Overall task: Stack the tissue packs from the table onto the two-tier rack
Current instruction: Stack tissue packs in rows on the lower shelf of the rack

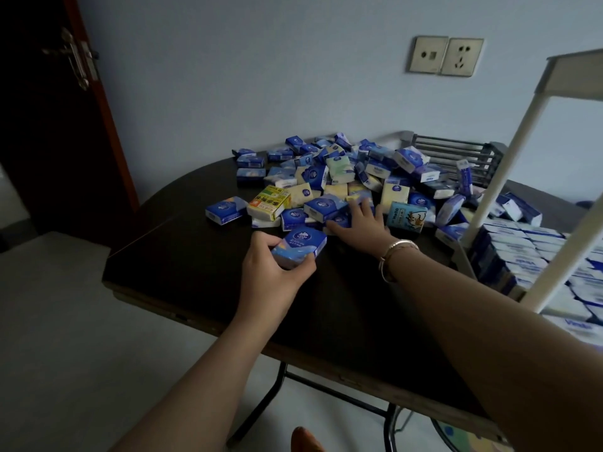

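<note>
The tabletop [195, 275] is showing a very dark brown, almost black. Most tissue packs [342, 171] in the heap are showing blue and white, a few pale yellow. One pack [269, 203] is showing yellow with green and red print; another pack [406, 216] is wearing light blue with a cartoon figure. The rack [489, 177] posts are showing white. The wall [261, 76] is looking pale blue-grey, the door [49, 125] dark with a red-brown edge.
</note>
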